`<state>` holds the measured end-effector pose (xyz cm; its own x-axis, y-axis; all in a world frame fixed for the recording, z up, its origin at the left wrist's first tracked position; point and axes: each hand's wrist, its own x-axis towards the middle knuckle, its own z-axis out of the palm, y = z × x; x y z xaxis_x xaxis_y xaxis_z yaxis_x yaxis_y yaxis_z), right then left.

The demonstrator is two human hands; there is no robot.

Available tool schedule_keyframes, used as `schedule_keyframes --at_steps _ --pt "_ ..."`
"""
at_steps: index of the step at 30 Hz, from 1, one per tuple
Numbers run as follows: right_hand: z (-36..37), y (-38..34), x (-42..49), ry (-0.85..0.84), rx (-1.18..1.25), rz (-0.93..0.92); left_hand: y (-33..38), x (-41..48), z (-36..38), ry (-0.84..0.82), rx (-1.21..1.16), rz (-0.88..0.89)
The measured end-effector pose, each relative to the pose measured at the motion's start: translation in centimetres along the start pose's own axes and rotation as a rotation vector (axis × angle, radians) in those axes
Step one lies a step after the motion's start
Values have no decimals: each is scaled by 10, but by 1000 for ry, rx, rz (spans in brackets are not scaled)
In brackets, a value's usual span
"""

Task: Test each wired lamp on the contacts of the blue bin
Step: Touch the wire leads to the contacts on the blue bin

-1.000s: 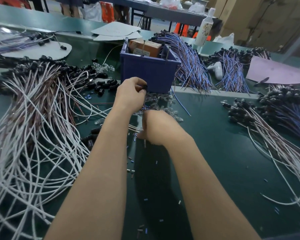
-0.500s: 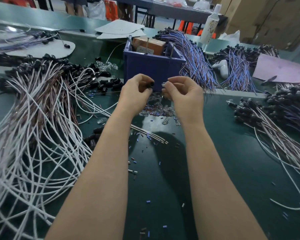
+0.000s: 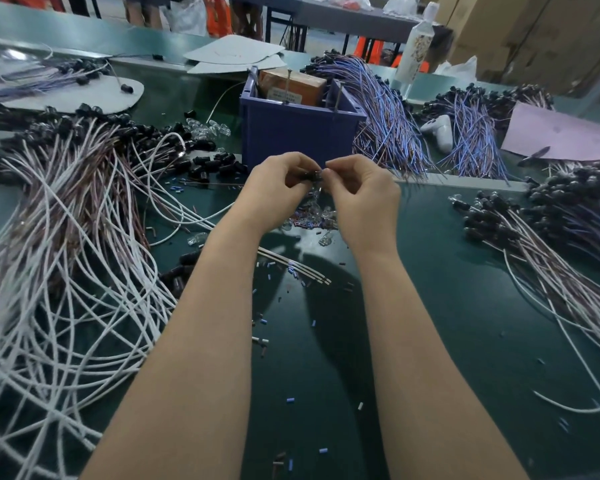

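- A green table [image 3: 430, 306] in a workshop is heaped with white-wired lamps [image 3: 66, 254] on the left and blue-wired bundles [image 3: 388, 126] at the back right.
- The blue bin [image 3: 298, 136] stands just beyond both hands. Upright metal pins [image 3: 337, 95] rise at its rim, and these look to be the contacts.
- The left hand [image 3: 278, 188] pinches the black holder of a wired lamp [image 3: 310, 174].
- The right hand [image 3: 361, 195], fingers curled, pinches at that holder's right end. What lies under its fingertips is too small to name.
- The lamp hangs in the air before the bin's near wall, below the rim, lying left to right between the hands.
- The contacts lie up and away from the lamp. The right hand seems nearer the right-side pin. The lamp's leads are hidden under the left arm.
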<state>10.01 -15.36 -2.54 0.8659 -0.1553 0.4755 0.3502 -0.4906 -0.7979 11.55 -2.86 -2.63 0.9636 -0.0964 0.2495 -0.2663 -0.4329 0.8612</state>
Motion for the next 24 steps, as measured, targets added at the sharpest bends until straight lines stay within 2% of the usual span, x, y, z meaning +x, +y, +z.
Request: schedule_keyframes --at_steps 7,13,19,24 --pt "-1 2 -1 -26 -56 -2 5 -2 2 -21 128 26" --pt "-6 4 4 -25 433 263 8 -3 2 9 211 15" --pt "-5 10 5 -22 646 431 6 -5 4 -17 178 35" --pt "2 15 3 -32 628 428 4 -3 4 9 202 84"
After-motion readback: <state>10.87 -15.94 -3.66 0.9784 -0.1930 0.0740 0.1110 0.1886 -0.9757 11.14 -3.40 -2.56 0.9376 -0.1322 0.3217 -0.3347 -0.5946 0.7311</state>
